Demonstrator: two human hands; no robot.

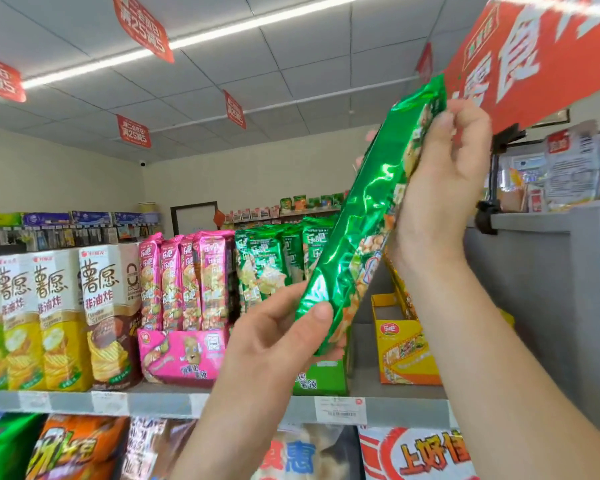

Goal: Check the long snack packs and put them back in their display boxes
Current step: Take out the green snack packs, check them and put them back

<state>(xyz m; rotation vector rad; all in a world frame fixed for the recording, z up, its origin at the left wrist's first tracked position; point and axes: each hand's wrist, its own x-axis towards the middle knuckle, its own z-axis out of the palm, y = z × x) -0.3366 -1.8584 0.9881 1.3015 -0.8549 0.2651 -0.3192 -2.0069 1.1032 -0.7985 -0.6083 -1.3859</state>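
Note:
A long shiny green snack pack is held up slantwise in front of the shelf. My left hand grips its lower end, thumb on the front. My right hand grips its upper part, fingers curled round the edge. Behind it on the shelf stands the green display box with several more green packs upright in it. To its left a pink display box holds several pink long packs. A yellow display box stands to the right, partly hidden by my right forearm.
Tall chip boxes fill the shelf's left. The shelf edge carries price tags, with snack bags on the level below. A grey counter rises at the right under a red sign.

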